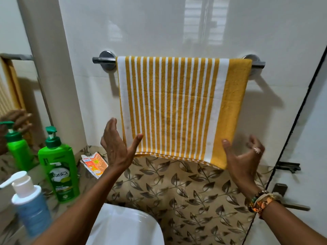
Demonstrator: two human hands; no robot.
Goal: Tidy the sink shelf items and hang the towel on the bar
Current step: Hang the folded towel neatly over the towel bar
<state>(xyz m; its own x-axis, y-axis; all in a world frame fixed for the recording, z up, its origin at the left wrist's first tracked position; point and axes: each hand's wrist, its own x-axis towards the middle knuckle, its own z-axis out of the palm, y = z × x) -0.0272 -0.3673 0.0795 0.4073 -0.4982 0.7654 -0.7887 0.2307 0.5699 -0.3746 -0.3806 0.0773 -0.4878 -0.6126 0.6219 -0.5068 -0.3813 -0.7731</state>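
Observation:
A yellow and white striped towel (177, 106) hangs folded over the chrome bar (102, 59) on the white wall. My left hand (116, 147) is open at the towel's lower left corner, thumb near the cloth. My right hand (246, 156) is open at the lower right corner, fingers spread, holding nothing. On the shelf at the left stand a green Vatika pump bottle (59, 167) and a blue pump bottle with a white top (32, 206). A torn orange and white packet (94, 164) lies against the wall behind them.
A white basin (123, 225) sits below centre. A mirror (12, 96) at the left reflects a hand and the green bottle. Leaf-patterned tiles (185, 195) run under the towel. A door edge with a latch (288, 167) and a handle (290, 206) is at the right.

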